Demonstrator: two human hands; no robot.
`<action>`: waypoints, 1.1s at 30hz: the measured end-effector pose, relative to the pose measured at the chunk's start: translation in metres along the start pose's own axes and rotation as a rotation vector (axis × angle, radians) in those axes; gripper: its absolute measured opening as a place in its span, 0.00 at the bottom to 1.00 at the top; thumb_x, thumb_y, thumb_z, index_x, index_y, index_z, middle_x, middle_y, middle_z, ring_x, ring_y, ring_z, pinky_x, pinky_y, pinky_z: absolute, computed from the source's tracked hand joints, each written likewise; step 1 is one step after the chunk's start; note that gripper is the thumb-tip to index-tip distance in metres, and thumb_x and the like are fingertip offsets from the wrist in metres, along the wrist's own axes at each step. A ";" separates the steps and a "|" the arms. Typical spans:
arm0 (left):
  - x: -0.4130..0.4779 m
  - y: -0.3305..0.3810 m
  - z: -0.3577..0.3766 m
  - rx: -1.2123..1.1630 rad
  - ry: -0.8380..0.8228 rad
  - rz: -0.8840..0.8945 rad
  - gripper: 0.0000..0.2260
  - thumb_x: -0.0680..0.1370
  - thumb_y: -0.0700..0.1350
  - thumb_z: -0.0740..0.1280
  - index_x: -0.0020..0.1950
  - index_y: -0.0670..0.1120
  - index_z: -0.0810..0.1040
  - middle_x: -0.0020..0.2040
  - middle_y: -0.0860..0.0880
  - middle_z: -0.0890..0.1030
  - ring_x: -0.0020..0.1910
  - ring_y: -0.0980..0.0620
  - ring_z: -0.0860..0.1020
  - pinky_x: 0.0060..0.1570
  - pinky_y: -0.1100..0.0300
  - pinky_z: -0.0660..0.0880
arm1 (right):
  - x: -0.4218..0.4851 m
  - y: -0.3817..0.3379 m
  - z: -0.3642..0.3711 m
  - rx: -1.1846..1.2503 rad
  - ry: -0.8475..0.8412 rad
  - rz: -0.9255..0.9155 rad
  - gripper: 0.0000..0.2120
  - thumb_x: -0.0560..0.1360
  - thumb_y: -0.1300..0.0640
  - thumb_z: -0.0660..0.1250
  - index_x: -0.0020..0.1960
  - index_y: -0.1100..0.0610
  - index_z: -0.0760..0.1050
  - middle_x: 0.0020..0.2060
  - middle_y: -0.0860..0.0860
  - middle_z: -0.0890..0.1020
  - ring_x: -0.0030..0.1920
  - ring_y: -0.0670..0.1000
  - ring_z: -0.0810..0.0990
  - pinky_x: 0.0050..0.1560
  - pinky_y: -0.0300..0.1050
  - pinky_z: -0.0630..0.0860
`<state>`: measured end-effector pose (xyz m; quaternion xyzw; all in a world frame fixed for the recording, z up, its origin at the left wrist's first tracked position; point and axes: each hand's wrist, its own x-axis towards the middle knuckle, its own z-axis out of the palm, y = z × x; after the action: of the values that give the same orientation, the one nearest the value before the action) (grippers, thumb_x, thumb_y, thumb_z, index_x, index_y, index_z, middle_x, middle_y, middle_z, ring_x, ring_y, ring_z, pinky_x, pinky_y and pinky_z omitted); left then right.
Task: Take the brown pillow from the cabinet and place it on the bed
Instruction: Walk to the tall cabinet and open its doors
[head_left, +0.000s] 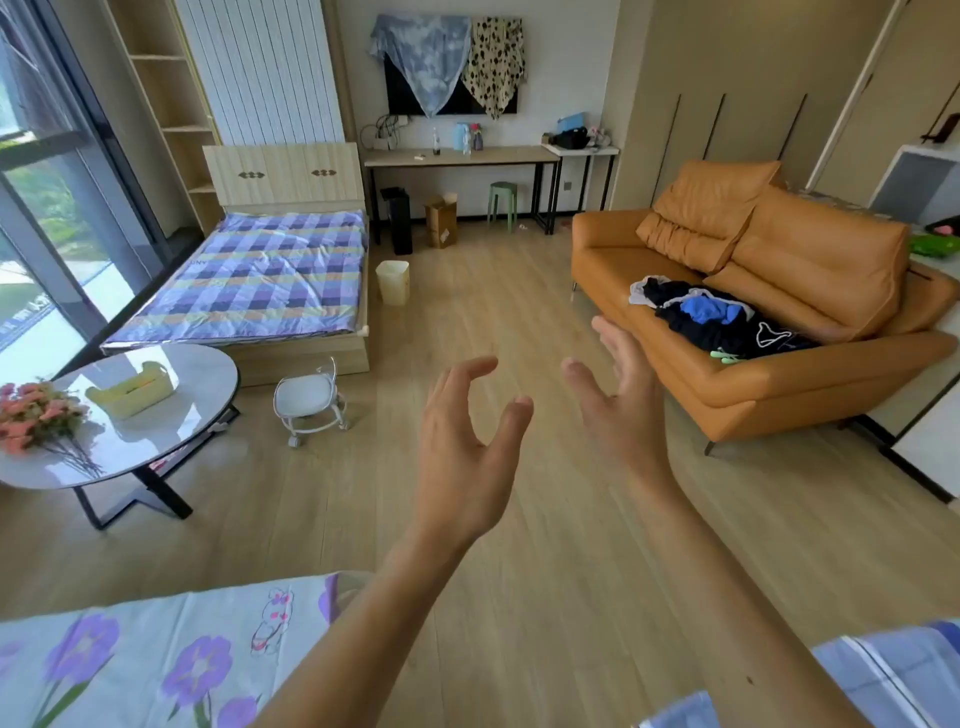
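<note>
My left hand (470, 441) and my right hand (618, 395) are raised side by side over the wooden floor, fingers spread, holding nothing. The bed (260, 275) with a purple checked cover stands at the far left by the window, its headboard against the wall. Tall beige cabinet doors (727, 104) line the back right wall and are closed. No brown pillow is in view. An orange sofa (769, 312) sits to the right of my hands.
A round white table (171, 431) with flowers and a yellow basket stands at the left. Near the bed's foot sits a small white wheeled stool (310, 402); a bin (393, 280) stands beside the bed. Clothes (711, 317) lie on the sofa. Flowered bedding (130, 660) fills the lower left.
</note>
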<state>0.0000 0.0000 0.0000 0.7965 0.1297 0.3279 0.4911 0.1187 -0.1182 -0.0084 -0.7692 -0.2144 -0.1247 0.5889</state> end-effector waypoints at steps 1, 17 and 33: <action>0.004 -0.002 0.003 -0.008 0.005 0.001 0.16 0.81 0.50 0.70 0.69 0.51 0.77 0.67 0.58 0.79 0.70 0.62 0.73 0.62 0.78 0.63 | 0.004 0.004 0.002 0.010 0.008 0.013 0.27 0.80 0.51 0.69 0.77 0.53 0.69 0.76 0.47 0.73 0.77 0.45 0.69 0.78 0.52 0.66; 0.118 -0.036 0.121 -0.138 0.078 -0.097 0.15 0.78 0.52 0.67 0.64 0.51 0.80 0.62 0.59 0.84 0.66 0.63 0.77 0.68 0.61 0.71 | 0.135 0.113 0.018 0.112 -0.077 0.148 0.27 0.80 0.52 0.70 0.77 0.50 0.70 0.75 0.44 0.74 0.76 0.41 0.69 0.77 0.55 0.68; 0.291 -0.112 0.188 -0.243 -0.038 -0.206 0.16 0.77 0.55 0.67 0.63 0.55 0.80 0.61 0.60 0.84 0.64 0.60 0.80 0.69 0.50 0.75 | 0.292 0.198 0.071 0.043 -0.141 0.202 0.27 0.80 0.51 0.72 0.77 0.51 0.70 0.75 0.45 0.75 0.76 0.42 0.70 0.77 0.56 0.69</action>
<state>0.3538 0.0771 -0.0390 0.7197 0.1611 0.2740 0.6173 0.4649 -0.0390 -0.0664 -0.7811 -0.1793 -0.0058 0.5981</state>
